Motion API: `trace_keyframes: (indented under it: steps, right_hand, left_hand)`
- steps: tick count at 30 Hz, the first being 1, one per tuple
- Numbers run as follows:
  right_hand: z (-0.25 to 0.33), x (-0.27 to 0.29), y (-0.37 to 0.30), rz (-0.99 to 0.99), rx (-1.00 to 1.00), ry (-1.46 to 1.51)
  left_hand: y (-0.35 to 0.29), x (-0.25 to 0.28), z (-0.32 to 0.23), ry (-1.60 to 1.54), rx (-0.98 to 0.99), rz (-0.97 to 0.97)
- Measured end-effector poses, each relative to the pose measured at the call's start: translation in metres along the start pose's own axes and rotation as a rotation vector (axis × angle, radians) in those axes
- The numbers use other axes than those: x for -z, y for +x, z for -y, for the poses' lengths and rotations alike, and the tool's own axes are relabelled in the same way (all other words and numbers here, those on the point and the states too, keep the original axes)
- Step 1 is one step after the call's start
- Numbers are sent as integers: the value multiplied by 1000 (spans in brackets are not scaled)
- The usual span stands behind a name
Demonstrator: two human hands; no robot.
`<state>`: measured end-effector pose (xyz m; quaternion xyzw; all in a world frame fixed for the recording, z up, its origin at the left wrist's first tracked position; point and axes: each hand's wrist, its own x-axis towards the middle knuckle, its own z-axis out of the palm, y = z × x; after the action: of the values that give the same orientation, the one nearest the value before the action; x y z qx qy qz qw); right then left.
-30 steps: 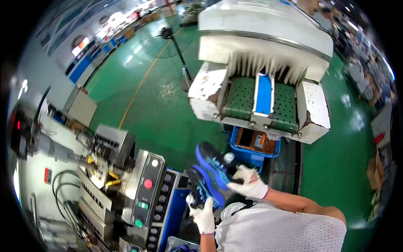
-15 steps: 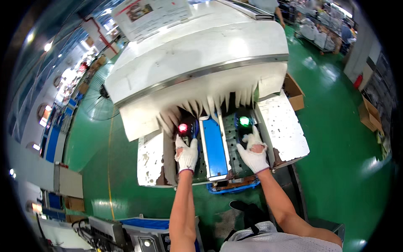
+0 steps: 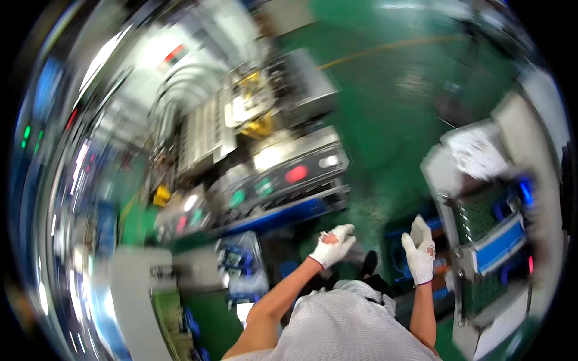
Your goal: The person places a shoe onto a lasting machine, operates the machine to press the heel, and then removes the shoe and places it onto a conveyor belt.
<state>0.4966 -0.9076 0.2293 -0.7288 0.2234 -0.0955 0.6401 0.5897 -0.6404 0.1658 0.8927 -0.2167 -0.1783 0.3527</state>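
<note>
The whole picture is smeared by motion. My left hand (image 3: pixel 333 243), in a white glove, hangs in the air in front of my chest with its fingers loosely curled and nothing in it. My right hand (image 3: pixel 419 248), also gloved, is raised with the fingers apart and empty. It is close to the left side of a white machine (image 3: pixel 475 157) with a green belt and a blue strip (image 3: pixel 498 239). A grey control panel (image 3: pixel 289 175) with a red and two green round buttons lies ahead of my left hand.
Grey machinery with yellow parts (image 3: pixel 259 114) stands behind the control panel. A blue crate (image 3: pixel 402 253) sits on the green floor (image 3: pixel 391 102) under my right hand. More equipment and lit indicators line the far left.
The view has swung to the left, from the white machine to the control panel. Both hands have come off the machine's lit buttons and drawn back toward my body.
</note>
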Motion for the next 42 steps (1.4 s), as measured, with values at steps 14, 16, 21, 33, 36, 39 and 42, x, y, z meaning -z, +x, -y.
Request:
trace_keyframes:
  steps: [14, 16, 21, 33, 36, 39, 42]
  right_hand:
    - [-113, -270, 16, 1004, 308, -1160]
    - [-98, -295, 13, 1042, 294, -1342]
    - [-85, -327, 8, 1064, 75, -1358]
    - [-72, -427, -40, 1201, 235, -1516]
    - [-63, -436, -58, 1243, 211, -1402]
    - [-41, -469, -80, 1372, 312, -1465]
    - [-54, -467, -73, 1404, 280, -1372]
  left_hand:
    - [-487, 21, 325, -151, 1660, -1031]
    - [-508, -12, 341, -261, 1729, -1069]
    - [-576, 80, 412, 161, 1684, -1307]
    - [-693, 117, 563, 327, 1716, -849]
    - [-624, 116, 511, 285, 1605, -854]
    - [-587, 87, 455, 44, 1541, -820]
    - [-520, 133, 364, -489, 1527, -767]
